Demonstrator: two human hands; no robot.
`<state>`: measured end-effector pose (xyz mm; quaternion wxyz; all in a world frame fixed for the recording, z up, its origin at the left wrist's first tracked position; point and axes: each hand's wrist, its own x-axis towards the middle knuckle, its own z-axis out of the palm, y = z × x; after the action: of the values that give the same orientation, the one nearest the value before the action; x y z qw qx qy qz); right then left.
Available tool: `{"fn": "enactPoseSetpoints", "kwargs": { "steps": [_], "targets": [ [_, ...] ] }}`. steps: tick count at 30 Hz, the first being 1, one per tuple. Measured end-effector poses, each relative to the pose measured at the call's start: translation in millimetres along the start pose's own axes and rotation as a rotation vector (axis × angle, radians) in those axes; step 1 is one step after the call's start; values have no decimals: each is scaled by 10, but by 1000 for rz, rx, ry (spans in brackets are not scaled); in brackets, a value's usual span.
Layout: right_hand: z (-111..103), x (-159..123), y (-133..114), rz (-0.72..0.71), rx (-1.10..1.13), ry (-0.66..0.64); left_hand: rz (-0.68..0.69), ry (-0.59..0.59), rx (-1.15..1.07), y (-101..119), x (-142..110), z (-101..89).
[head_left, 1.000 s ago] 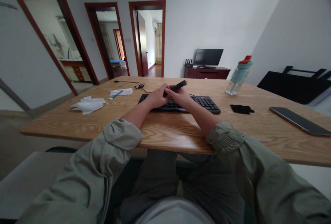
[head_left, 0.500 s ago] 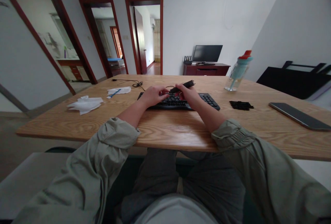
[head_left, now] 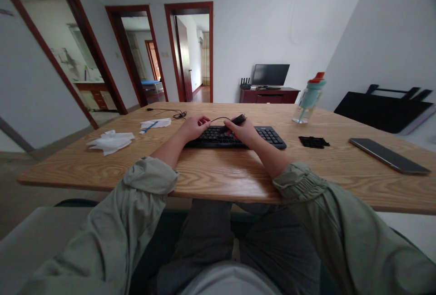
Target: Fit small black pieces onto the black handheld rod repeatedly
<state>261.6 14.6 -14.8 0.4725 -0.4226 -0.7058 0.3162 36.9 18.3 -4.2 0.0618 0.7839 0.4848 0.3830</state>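
Observation:
A black keyboard (head_left: pixel 269 137) lies on the wooden table in front of me. My right hand (head_left: pixel 247 132) is wrapped round a black stick-shaped tool (head_left: pixel 239 119), its thicker end up and its lower end slanting down to the left over the keys. I cannot make out what kind of tool it is. My left hand (head_left: pixel 195 127) hovers at the keyboard's left end, thumb and fingertips pressed together. Whatever is between those fingers, if anything, is too small to tell. Both forearms and hands hide parts of the keys. A thin black cable (head_left: pixel 220 118) curves behind the keyboard.
Crumpled white tissue (head_left: pixel 112 141) and a blue stick (head_left: pixel 149 127) on another tissue (head_left: pixel 162 123) lie left. Coiled cable (head_left: pixel 179 114) sits behind. At right are a water bottle (head_left: pixel 309 99), a black patch of small pieces (head_left: pixel 313 142) and a dark flat device (head_left: pixel 388 155).
My hands have drawn apart: the left one has pulled away from the tool's lower end. The right hand has lowered the tool towards the keys. The camera view has shifted slightly.

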Motion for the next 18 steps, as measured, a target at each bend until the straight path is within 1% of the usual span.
{"fn": "enactPoseSetpoints", "kwargs": {
  "steps": [3, 6, 10, 18],
  "targets": [
    [-1, -6, -1, -8, -98, -7, -35, -13, 31, -67, 13, -7],
    [-2, -7, -7, 20, -141, -2, -54, -44, 42, -89, 12, 1],
    [-7, -11, -21, 50, -148, -8, -41, -66, 44, -85, 7, 11],
    [-39, -28, -36, 8, -126, -47, -36, -71, 40, -69, 5, 21]
  ]
}}
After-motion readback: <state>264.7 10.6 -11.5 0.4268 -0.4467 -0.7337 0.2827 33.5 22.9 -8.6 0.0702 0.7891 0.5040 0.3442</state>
